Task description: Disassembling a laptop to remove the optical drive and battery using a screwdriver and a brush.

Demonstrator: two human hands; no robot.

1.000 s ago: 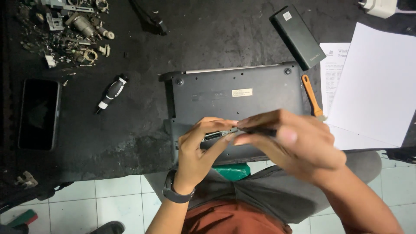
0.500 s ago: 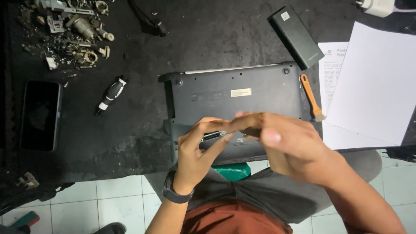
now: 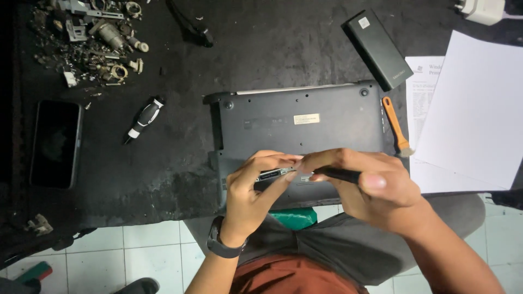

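You are pinching a small silver metal part point(image 3: 275, 174) in your left hand point(image 3: 251, 193); right hand point(image 3: 365, 188) gripping a slim black tool point(image 3: 338, 174) — keep both braced over the upturned grey laptop point(image 3: 299, 125)

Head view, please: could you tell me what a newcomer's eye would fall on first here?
The two hands at the near table edge: the left hand pinches a small metal part while the right hand holds a thin black tool to it. Under them lies a grey laptop, bottom up. A heap of metal scrap fills the far left corner, white paper the right.
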